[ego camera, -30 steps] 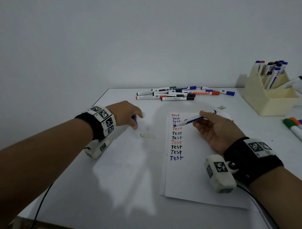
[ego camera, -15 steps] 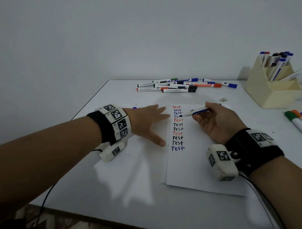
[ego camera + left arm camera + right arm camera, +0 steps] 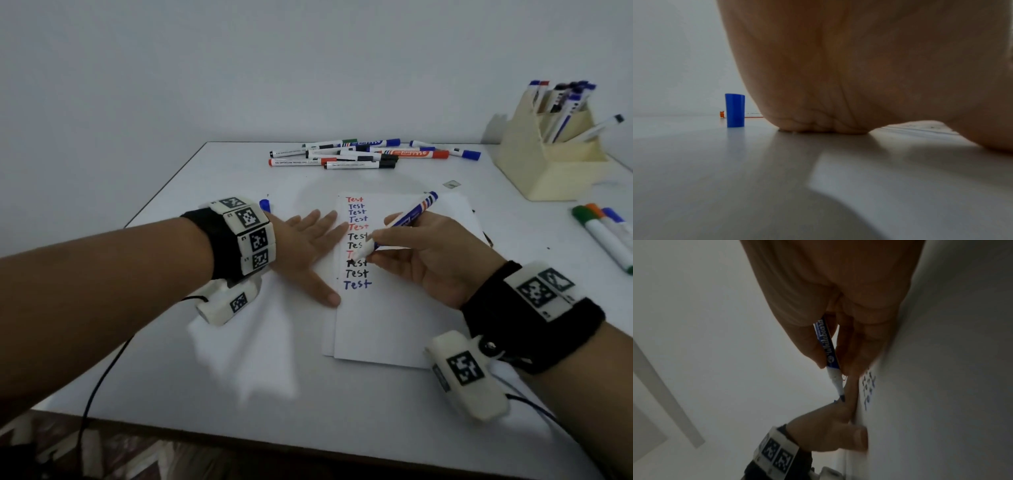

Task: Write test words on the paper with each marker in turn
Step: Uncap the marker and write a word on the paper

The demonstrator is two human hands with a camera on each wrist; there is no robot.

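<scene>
A white paper point(image 3: 394, 325) lies on the table, with a column of "Test" words in red, blue and black down its left side. My right hand point(image 3: 411, 253) grips an uncapped blue whiteboard marker point(image 3: 407, 219), tip pointing down-left over the written column. In the right wrist view the marker point(image 3: 827, 345) sits between thumb and fingers, its tip a little off the sheet. My left hand point(image 3: 308, 246) lies flat with fingers spread, pressing the paper's left edge. The marker's blue cap point(image 3: 264, 205) stands upright on the table behind my left wrist; the left wrist view shows the cap point(image 3: 735, 110).
Several capped markers point(image 3: 359, 156) lie in a pile at the back of the white table point(image 3: 205, 359). A cream holder point(image 3: 548, 161) with more markers stands back right. Green, orange and blue markers point(image 3: 603, 236) lie at the right edge. The near table edge is close.
My left hand let the blue cap stand on the table, then moved right and flattened onto the paper's edge. My right hand tilted the marker and brought its tip down along the column.
</scene>
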